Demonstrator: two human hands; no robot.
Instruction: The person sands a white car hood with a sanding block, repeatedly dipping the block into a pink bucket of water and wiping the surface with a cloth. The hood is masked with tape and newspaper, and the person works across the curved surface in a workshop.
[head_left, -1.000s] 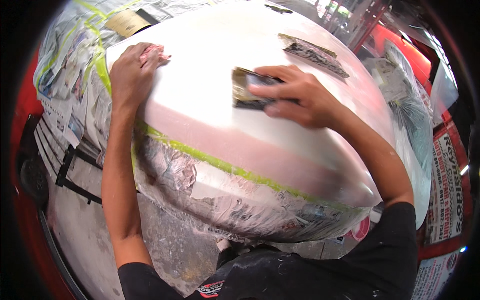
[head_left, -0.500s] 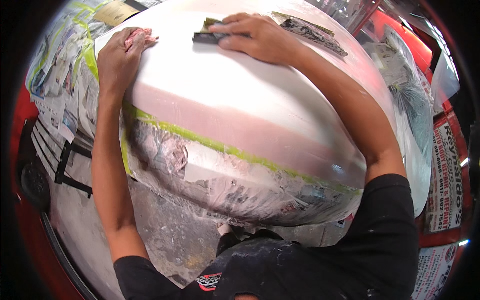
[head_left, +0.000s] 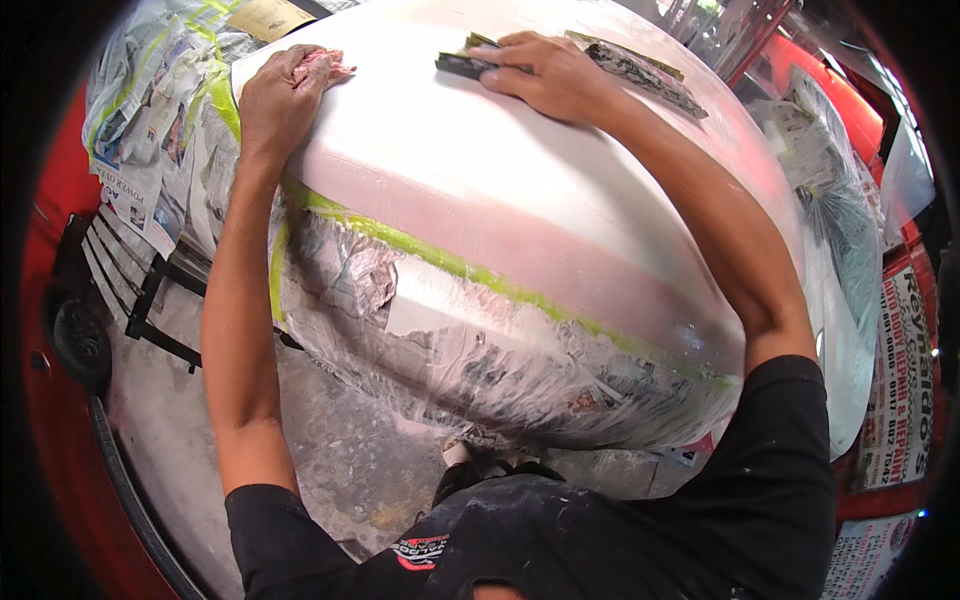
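Note:
A curved car panel [head_left: 480, 160], white with pinkish patches and bordered by green masking tape [head_left: 440, 250], fills the middle. My right hand [head_left: 550, 75] grips a dark sanding block with olive sandpaper [head_left: 458, 64] against the upper part of the panel. My left hand [head_left: 275, 105] rests at the panel's left edge, fingers closed on a crumpled pink cloth [head_left: 338, 70]. Right of my right hand lies a dark, white-smeared strip-shaped piece [head_left: 655, 90] on the panel. Wrinkled, dusty masking paper [head_left: 480, 370] covers the lower face below the tape.
Taped newspaper [head_left: 150, 150] covers the left side. Below it are a black metal frame [head_left: 150, 300] and a red vehicle body [head_left: 60, 450]. Clear plastic sheeting [head_left: 830, 250] and red sign boards [head_left: 895, 380] stand at right. Stained concrete floor [head_left: 340, 450] shows underneath.
My right hand moved the block from mid-panel up toward the far part about half a second ago; it stays there. My left hand keeps its hold, while the whole view shifted slightly.

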